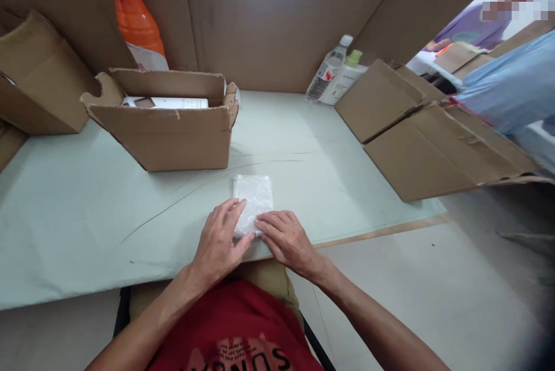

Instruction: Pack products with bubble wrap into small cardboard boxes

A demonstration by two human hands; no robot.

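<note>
At frame centre, our left hand (pixel 219 241) and right hand (pixel 286 238) press flat, fingers open, on the bubble-wrapped packet (pixel 254 197). It looks light, soft-skinned and slippery; we would grip its side edges.

Seen from above, a person's two bare forearms enter from the bottom of the frame, with no sleeves reaching the wrists or elbows. The left hand (pixel 219 239) and right hand (pixel 288 239) wear no gloves, rings, watch or bracelets, and the fingernails are short. The torso is covered by a red T-shirt (pixel 236 330) printed with dark block lettering and a faded pale graphic, read upside down. Olive-khaki trousers (pixel 271 281) show just above the shirt.
</note>
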